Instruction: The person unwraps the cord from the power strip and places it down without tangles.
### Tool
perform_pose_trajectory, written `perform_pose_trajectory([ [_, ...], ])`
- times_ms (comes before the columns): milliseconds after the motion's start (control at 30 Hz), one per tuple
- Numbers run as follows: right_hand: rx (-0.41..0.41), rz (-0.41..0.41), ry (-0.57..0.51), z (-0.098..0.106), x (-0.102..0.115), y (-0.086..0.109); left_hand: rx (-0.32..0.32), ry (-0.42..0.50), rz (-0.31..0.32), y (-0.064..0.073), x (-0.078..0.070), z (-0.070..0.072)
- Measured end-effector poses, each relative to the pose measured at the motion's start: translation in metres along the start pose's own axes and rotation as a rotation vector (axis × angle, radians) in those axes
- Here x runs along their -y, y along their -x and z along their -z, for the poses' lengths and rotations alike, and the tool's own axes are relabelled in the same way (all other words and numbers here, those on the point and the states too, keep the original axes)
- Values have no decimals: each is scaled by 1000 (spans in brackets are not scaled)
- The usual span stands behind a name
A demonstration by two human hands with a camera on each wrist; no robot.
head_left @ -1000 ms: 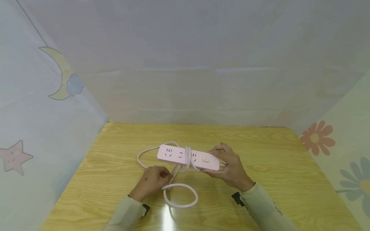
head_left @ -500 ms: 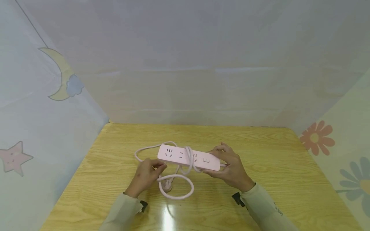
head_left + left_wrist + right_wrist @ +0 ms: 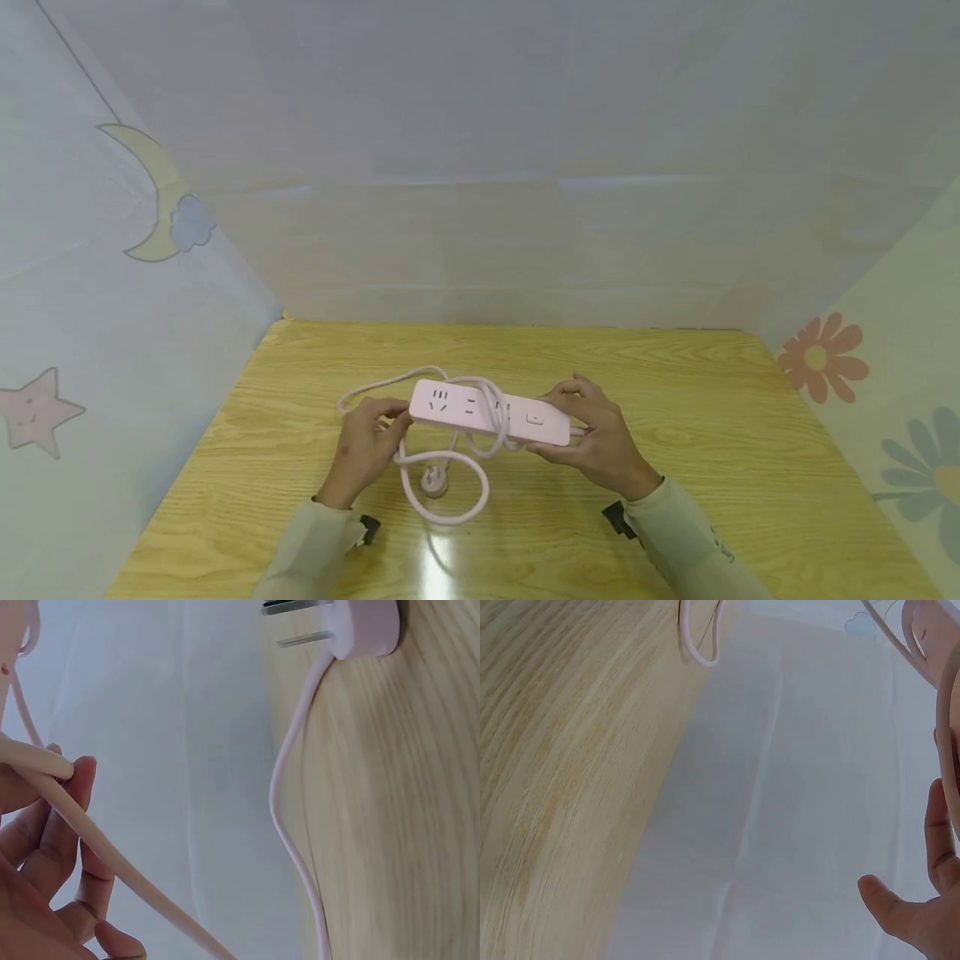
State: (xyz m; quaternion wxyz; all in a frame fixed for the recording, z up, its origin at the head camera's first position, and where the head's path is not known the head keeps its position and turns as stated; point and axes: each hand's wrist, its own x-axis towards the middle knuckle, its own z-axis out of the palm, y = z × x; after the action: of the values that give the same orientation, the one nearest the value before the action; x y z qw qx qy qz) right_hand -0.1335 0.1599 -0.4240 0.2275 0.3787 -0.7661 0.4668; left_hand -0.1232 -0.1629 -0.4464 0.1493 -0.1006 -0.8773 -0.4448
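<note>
A pale pink power strip [image 3: 453, 403] is held up over the table in the head view, its sockets facing me. Its cord [image 3: 446, 520] is wound around the strip's middle, and a loose loop hangs below. My right hand [image 3: 602, 435] grips the strip's right end between thumb and fingers. By the left end, my left hand [image 3: 360, 450] pinches the cord; the left wrist view shows the cord [image 3: 139, 881] crossing its fingertips [image 3: 84, 776]. The three-pin plug [image 3: 434, 482] lies below the strip. Only part of the right hand [image 3: 922, 911] appears in the right wrist view.
The wood-grain table [image 3: 720, 467] spreads beneath both hands. Pale fabric walls [image 3: 480, 242] with printed moon, star and flower shapes enclose its back and sides. More cord [image 3: 375, 386] runs along the table behind the strip's left end.
My left hand has moved left and up to the strip's left end, drawing the cord along. The plug has come into view below. My right hand and the strip have hardly moved.
</note>
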Motion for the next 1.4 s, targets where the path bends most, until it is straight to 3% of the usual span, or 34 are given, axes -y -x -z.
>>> perform_pose_trajectory([
  [300,1,2,0,0,0,1,-129,140,-48,-3,-5,3],
  [533,8,0,5,0,0,1,-189,134,-95,-4,-7,5],
  [733,16,2,6,-1,0,1,-196,118,-113,-5,-6,9],
  [1133,20,-47,50,1,-1,1,-217,118,-256,-6,-6,13],
  [1400,8,-37,64,1,-2,1,-181,119,-296,-4,-4,13],
])
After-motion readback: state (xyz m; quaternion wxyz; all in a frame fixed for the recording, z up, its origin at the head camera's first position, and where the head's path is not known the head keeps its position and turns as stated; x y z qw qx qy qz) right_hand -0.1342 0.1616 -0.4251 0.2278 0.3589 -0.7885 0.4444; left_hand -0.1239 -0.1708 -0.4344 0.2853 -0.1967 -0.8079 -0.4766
